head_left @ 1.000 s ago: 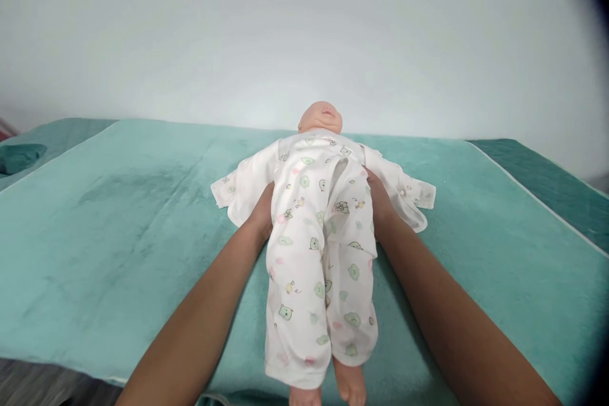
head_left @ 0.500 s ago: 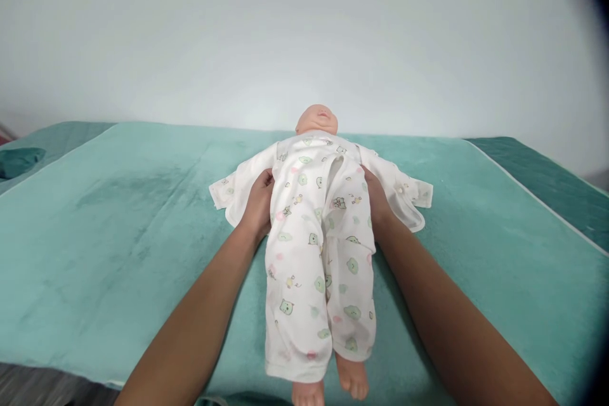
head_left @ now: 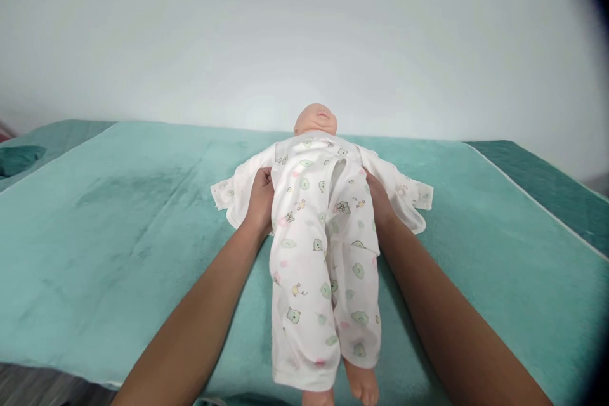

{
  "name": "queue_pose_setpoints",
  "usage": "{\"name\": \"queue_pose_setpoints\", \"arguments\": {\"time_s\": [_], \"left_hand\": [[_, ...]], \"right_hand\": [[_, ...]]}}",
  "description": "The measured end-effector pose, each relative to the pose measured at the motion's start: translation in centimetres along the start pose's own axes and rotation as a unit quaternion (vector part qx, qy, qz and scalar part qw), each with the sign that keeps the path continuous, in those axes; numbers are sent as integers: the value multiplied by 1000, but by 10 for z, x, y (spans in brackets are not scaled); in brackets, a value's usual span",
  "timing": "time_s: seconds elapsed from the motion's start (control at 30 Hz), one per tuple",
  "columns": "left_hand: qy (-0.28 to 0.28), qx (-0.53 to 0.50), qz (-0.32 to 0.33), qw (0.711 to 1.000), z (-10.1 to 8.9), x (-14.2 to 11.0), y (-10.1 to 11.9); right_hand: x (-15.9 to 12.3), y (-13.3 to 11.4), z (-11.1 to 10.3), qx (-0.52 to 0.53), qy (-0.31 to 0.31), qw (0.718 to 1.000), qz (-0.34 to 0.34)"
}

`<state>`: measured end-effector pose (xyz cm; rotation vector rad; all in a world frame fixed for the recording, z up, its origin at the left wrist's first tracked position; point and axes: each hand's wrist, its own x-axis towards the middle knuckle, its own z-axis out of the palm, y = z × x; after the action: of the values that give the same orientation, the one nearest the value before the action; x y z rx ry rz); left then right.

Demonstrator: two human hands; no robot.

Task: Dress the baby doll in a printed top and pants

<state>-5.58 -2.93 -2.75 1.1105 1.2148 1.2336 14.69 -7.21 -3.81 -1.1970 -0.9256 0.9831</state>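
A baby doll (head_left: 316,119) lies on its back, head toward the wall and feet toward me. It wears a white long-sleeved top (head_left: 252,177) with the sleeves spread out, and white trousers (head_left: 304,266) printed with green and pink figures. At the trousers' left edge near the waist, my left hand (head_left: 261,200) is closed on the cloth, thumb and fingers together. My right hand (head_left: 378,196) grips the opposite side at the same height, its fingertips hidden behind the cloth. Both doll feet (head_left: 361,382) stick out below the trouser legs.
A teal cover (head_left: 143,235) spreads under the doll, with a white seam on each side. Behind it rises a pale wall (head_left: 304,38). Dark green cloth (head_left: 21,160) lies at the far left. Grey floor (head_left: 42,387) shows at the lower left.
The doll's trouser legs and feet have shifted slightly to the right and toward me. Both hands stay at the sides of the waist, almost unmoved.
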Motion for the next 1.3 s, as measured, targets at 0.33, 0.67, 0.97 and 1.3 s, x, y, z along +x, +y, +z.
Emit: {"name": "queue_pose_setpoints", "arguments": {"time_s": [0.33, 0.67, 0.97, 1.3], "left_hand": [[-2, 74, 96, 993, -4, 14, -15], [39, 48, 180, 982, -7, 18, -11], [-87, 110, 72, 987, 7, 62, 28], [-180, 158, 37, 970, 11, 73, 40]], "right_hand": [[1, -4, 4, -5, 64, 997, 40], [7, 7, -5, -153, 184, 966, -100], [65, -14, 5, -202, -54, 966, -151], [90, -20, 9, -265, -130, 935, -198]]}}
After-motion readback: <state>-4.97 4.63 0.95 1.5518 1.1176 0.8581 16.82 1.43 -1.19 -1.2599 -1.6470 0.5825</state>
